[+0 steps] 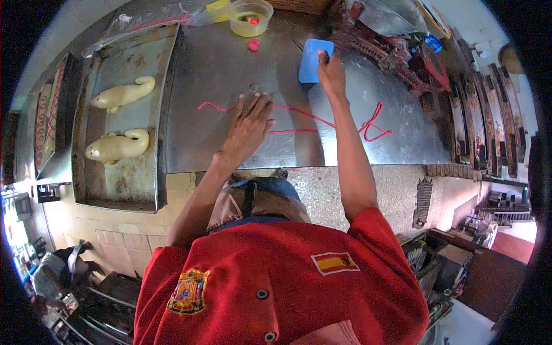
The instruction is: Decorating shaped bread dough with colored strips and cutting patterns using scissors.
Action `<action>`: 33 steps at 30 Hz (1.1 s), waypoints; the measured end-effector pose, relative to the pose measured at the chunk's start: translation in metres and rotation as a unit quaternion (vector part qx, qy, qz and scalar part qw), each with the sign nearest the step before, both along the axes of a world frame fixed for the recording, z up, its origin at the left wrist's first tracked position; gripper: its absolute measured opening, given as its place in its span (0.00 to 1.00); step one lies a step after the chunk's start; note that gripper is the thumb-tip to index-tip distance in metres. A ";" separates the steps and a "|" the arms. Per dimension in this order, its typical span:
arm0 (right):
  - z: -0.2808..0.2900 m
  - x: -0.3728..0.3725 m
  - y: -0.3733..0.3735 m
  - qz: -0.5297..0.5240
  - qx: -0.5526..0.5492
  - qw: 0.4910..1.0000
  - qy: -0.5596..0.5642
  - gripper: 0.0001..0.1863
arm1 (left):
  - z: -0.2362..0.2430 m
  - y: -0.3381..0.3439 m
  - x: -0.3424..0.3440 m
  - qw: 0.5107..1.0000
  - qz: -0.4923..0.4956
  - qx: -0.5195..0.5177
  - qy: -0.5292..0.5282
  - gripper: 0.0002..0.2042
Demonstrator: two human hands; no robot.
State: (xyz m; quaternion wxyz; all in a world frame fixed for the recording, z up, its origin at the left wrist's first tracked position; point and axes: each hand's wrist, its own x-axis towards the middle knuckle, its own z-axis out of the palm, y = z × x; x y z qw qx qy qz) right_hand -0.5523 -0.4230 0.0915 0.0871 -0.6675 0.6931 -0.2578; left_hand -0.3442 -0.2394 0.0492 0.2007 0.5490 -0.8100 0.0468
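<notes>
My left hand lies flat on the metal worktop, fingers stretched out, over a thin red strand that looks like dough. Part of the strand is hidden under the hand; one end sticks out to the left, and the rest runs right beneath my right forearm into a loose loop. My right hand grips a blue plastic scraper farther back on the worktop. A small red lump sits left of the scraper, in front of a clear plastic bowl with yellowish liquid and something red in it.
To the left, a worn metal tray holds two pale, curl-tailed dough figures. Another tray with red-patterned pieces stands beyond it. Reddish, grimy machinery occupies the back right. Several long, narrow bars or trays line the right side.
</notes>
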 end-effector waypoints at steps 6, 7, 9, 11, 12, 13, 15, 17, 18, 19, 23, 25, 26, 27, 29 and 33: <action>0.005 -0.022 0.050 0.065 -0.057 0.993 0.080 0.19 | 0.004 -0.004 -0.036 1.000 -0.026 0.013 -0.008 0.26; 0.006 -0.034 0.068 0.138 0.017 0.989 0.047 0.17 | 0.003 -0.002 -0.039 1.000 -0.023 0.014 -0.008 0.26; 0.010 -0.035 0.111 0.173 0.080 0.975 0.112 0.12 | 0.002 -0.001 -0.044 0.999 -0.012 0.033 -0.028 0.27; 0.003 -0.043 0.127 0.202 0.079 0.966 0.143 0.13 | -0.003 0.001 -0.045 0.999 -0.012 0.037 -0.030 0.27; 0.003 -0.047 0.126 0.217 0.087 0.962 0.141 0.13 | -0.004 0.001 -0.045 0.999 -0.006 0.041 -0.032 0.27; 0.006 -0.057 0.124 0.214 0.089 0.963 0.139 0.13 | -0.005 0.001 -0.046 0.999 -0.010 0.042 -0.033 0.27; 0.022 -0.083 0.117 0.148 0.109 0.979 0.082 0.08 | -0.005 0.004 -0.046 0.996 0.009 0.042 -0.079 0.28; 0.014 -0.147 0.092 0.116 0.032 0.993 0.013 0.05 | 0.000 0.005 -0.050 0.996 0.010 0.036 -0.075 0.28; 0.038 -0.155 0.093 0.053 0.028 0.998 -0.021 0.06 | -0.001 0.009 -0.049 0.997 0.025 0.035 -0.071 0.28; 0.039 -0.182 0.088 0.029 -0.039 0.999 0.017 0.07 | 0.000 0.010 -0.052 0.996 0.028 0.034 -0.073 0.28; 0.043 -0.207 0.087 -0.027 -0.052 0.988 0.144 0.10 | 0.005 0.022 -0.057 0.997 0.036 0.049 -0.053 0.26; 0.039 -0.191 0.095 0.032 -0.076 0.995 0.063 0.12 | 0.014 0.031 -0.055 0.994 0.037 0.081 -0.058 0.25; 0.035 -0.170 0.104 0.079 -0.031 0.996 0.005 0.11 | 0.018 0.036 -0.051 0.996 0.033 0.079 -0.013 0.24; 0.037 -0.143 0.114 0.125 0.014 0.991 -0.051 0.10 | 0.021 0.039 -0.048 0.996 0.028 0.075 0.034 0.22; 0.019 -0.102 0.132 0.223 0.039 0.972 0.068 0.09 | 0.019 0.052 -0.024 0.992 0.085 0.071 0.058 0.21; 0.004 -0.068 0.159 0.286 0.032 0.952 0.102 0.10 | 0.020 0.078 0.009 0.960 0.245 0.044 0.127 0.15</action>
